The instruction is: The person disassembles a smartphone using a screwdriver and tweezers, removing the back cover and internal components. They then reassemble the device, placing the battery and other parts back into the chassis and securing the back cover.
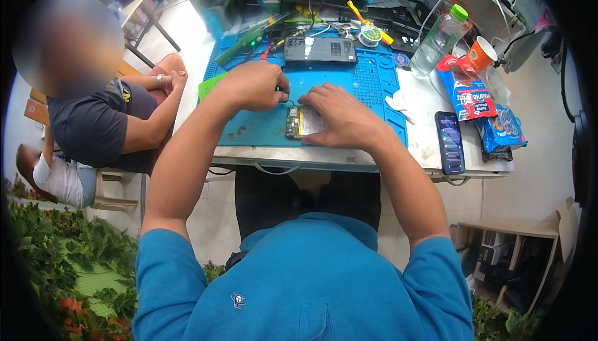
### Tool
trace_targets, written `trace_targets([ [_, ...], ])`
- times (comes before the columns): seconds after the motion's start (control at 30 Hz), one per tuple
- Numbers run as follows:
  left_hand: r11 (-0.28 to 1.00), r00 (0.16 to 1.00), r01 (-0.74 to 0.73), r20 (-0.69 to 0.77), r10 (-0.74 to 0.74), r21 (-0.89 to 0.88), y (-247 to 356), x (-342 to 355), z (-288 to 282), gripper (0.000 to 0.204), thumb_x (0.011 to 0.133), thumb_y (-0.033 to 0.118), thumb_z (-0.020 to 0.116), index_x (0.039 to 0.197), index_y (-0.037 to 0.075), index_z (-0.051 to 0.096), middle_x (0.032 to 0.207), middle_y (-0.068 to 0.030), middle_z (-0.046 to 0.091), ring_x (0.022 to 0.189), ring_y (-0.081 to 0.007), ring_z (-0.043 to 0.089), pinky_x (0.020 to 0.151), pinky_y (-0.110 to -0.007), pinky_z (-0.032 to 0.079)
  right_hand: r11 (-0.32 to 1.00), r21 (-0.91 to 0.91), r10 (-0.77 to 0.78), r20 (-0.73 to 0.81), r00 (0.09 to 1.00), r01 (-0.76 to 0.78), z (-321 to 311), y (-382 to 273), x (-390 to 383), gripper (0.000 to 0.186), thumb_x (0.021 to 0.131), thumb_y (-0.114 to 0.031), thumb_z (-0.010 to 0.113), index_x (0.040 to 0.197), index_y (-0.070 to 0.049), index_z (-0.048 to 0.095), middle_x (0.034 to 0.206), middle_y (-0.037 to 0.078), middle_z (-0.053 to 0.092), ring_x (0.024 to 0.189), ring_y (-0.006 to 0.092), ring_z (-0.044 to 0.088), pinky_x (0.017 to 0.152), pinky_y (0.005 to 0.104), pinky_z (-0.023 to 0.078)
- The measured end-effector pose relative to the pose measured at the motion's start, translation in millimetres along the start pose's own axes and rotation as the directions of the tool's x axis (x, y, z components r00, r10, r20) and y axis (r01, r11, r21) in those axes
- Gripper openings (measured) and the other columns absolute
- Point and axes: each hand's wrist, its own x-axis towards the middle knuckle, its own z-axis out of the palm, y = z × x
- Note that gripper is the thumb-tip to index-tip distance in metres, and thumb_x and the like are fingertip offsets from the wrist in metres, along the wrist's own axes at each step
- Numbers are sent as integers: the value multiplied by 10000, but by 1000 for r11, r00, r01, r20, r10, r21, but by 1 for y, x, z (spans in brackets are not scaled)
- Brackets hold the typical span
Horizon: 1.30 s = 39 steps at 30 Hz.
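Note:
An opened phone [292, 123] lies on the blue mat [249, 130], its circuit board bared on the left and a pale battery [305, 121] beside it. My right hand [346, 118] grips the phone across its width, thumb on the near edge and fingers on the far one, covering its right part. Just beyond its left end, my left hand [252, 86] is closed in a pinch. A thin dark cable or wire shows by those fingertips; what they hold is too small to make out. Farther back lies a dark phone back or housing [320, 50].
Tools, wires and a solder spool [369, 35] crowd the far mat. At right stand a clear bottle [439, 40] and paper cup [481, 54], with snack packs [466, 88] and a lit smartphone [450, 143] nearer. A person [93, 116] sits close at left.

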Motion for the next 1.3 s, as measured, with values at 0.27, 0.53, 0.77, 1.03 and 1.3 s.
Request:
trace_targets([
  [0.27,1000,999,10,54,-9,-21,-6,8,-1,315,891,300,754,1075,88,897,1007,-192,830,983,-367,786,905,-470,605,999,-12,38,38,999,-38,0,-2,8,622,784,-373,909,1273,-30,736,1233,162,686,1261,367,631,1099,468,505],
  [0.53,999,1000,29,-10,-29,21,0,-4,2,304,895,298,735,1038,85,895,984,-206,819,967,-377,781,889,-478,603,997,-22,79,106,991,-77,-6,-5,16,601,752,-355,909,1238,-59,714,1215,159,687,1223,374,648,1074,475,520],
  [0.77,993,970,54,-228,-78,-109,-25,-25,31,309,1002,328,745,1121,69,865,1060,-208,823,990,-400,771,890,-474,601,997,-9,76,126,989,-75,-6,-1,20,637,743,-356,922,1268,-75,695,1230,155,687,1247,374,649,1077,480,526],
  [1.03,994,733,-97,-679,42,-43,-19,-44,74,210,981,204,816,1100,34,845,965,-174,785,902,-381,751,854,-474,595,996,-4,86,143,986,-87,-7,1,21,685,734,-381,950,1291,-74,695,1257,147,690,1272,368,647,1091,480,521],
  [1.3,945,856,-7,-490,-163,-326,19,-53,85,217,970,234,806,996,28,869,940,-197,807,874,-392,779,838,-492,615,996,8,82,150,985,-85,-9,-3,20,634,767,-334,928,1284,-68,676,1246,139,673,1263,365,623,1097,482,512],
])
